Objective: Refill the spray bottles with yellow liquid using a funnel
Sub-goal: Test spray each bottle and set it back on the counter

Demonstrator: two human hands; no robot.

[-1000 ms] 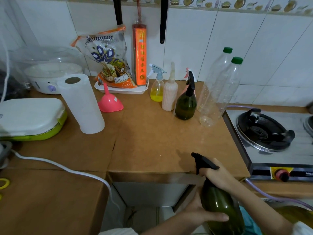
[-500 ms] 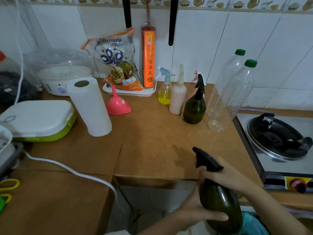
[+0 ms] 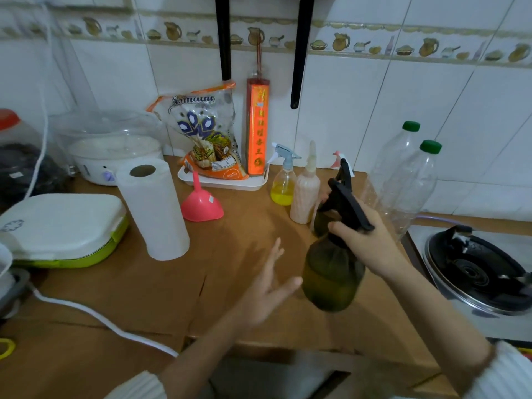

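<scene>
White tiled wall closes off the top of the frame; a brown counter (image 3: 149,289) fills the middle and carries the working stock.

Right hand (image 3: 364,240) has its grip closed round the neck of a dark green bottle (image 3: 331,277), just under the black trigger head, at centre right. The bottle hangs clear above the counter, tilted, base toward the lower centre. Holding at the neck leaves the body free, which suits either setting it down or unscrewing the head for refilling; judged, not observed.

Left hand (image 3: 267,292) is open, fingers spread, just beside the bottle body at lower centre; whether the thumb tip touches the glass cannot be told.

Pink funnel (image 3: 201,204) sits mouth-down on the counter at centre left, well apart from both hands, untouched. A small clear bottle (image 3: 283,187) with yellow liquid stands at upper centre beside a cream bottle (image 3: 305,194). A second dark bottle is partly hidden behind the held one.

Differences from the earlier frames: the held bottle was below the counter edge with the left hand cupping its body; it is now raised over the counter and the left hand has let go. The camera has tipped upward, showing more wall.
</scene>
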